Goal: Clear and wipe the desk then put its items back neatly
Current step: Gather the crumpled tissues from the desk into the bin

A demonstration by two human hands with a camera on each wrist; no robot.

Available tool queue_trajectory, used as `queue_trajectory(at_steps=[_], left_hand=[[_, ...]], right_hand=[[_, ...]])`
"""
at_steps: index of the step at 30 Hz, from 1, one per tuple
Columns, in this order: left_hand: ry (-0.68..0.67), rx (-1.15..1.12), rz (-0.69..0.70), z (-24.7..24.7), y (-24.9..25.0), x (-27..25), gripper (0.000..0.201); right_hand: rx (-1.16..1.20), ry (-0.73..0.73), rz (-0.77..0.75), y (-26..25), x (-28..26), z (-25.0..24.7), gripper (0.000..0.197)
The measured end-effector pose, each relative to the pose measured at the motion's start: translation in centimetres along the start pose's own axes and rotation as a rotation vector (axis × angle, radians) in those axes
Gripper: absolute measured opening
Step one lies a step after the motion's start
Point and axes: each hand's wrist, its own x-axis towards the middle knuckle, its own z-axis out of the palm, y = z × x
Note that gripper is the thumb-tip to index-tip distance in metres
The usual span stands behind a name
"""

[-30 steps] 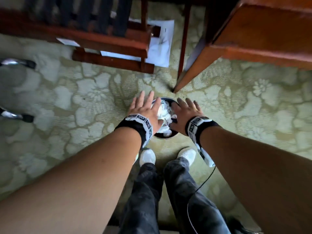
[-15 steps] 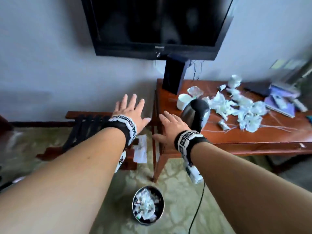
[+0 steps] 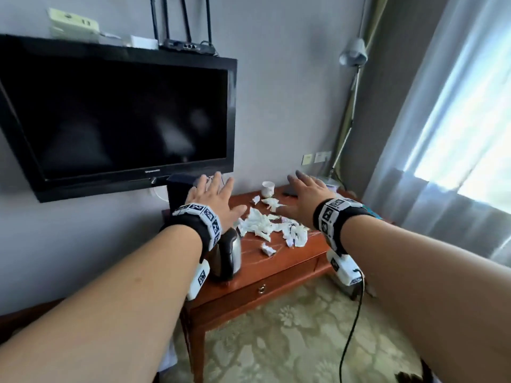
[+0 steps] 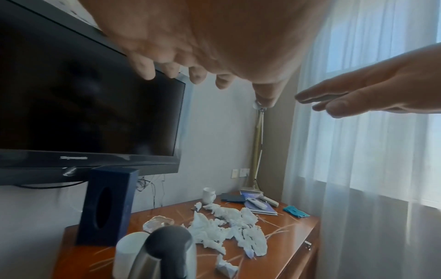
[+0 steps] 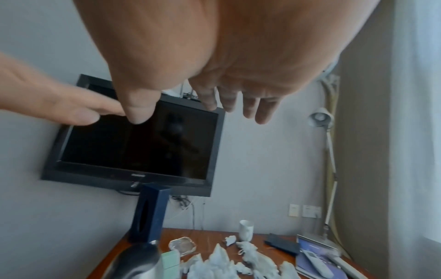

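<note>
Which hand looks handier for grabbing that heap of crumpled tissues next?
Probably the right hand: it hovers open just beside the tissue heap. The left hand, also open, hangs nearer the kettle.

a black television [image 3: 116,117] hangs on the wall beside sheer curtains [image 3: 456,150].

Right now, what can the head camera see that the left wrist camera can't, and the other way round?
Only the head view shows the desk drawer, the carpet and the router above the TV. Only the left wrist view shows the remotes, the teal cloth and the tissue box's oval slot. Both show the torn tissue pile, kettle, white cup, TV, and both open hands, left hand and right hand, holding nothing.
</note>
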Motion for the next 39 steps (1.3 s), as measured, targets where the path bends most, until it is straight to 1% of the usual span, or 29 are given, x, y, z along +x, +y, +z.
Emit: queue_trajectory(at_steps=[4, 11, 15, 19, 21, 23, 25, 28, 33, 39], left_hand=[[-0.048, 0.019, 0.037, -0.1, 4.3, 2.2, 0.084], [-0.106, 0.001, 0.133, 2.9, 15.3, 6.5, 0.081], [-0.130, 0.003, 0.148, 4.5, 20.5, 9.5, 0.081], [-0.139, -0.015, 0.129, 5.5, 23.6, 11.7, 0.080], [-0.151, -0.021, 0.102, 6.6, 23.9, 12.3, 0.080], [-0.191, -0.030, 0.062, 7.8, 23.4, 12.7, 0.082], [-0.211, -0.022, 0.027, 8.6, 22.5, 13.4, 0.086], [-0.213, 0.006, -0.019, 9.1, 20.8, 15.4, 0.089], [-0.224, -0.030, -0.046, 11.2, 18.2, 20.2, 0.089], [-0.275, -0.066, -0.067, 15.4, 15.4, 28.3, 0.093]], right_hand=[[0.006, 0.004, 0.080, 5.8, -1.4, -0.6, 0.097], [0.015, -0.041, 0.167, 16.9, -2.2, 1.6, 0.100], [0.040, -0.050, 0.201, 23.4, -1.7, 1.5, 0.100], [0.043, -0.082, 0.265, 29.6, 0.0, 1.9, 0.100], [0.053, -0.091, 0.284, 31.5, 0.9, 2.7, 0.099], [0.068, -0.121, 0.275, 32.2, 1.9, 3.9, 0.100], [0.070, -0.161, 0.233, 32.0, 3.5, 5.2, 0.102], [0.091, -0.190, 0.175, 31.1, 6.5, 6.8, 0.101], [0.097, -0.230, 0.120, 29.9, 11.6, 9.1, 0.096], [0.045, -0.268, 0.137, 30.1, 19.9, 10.9, 0.092]])
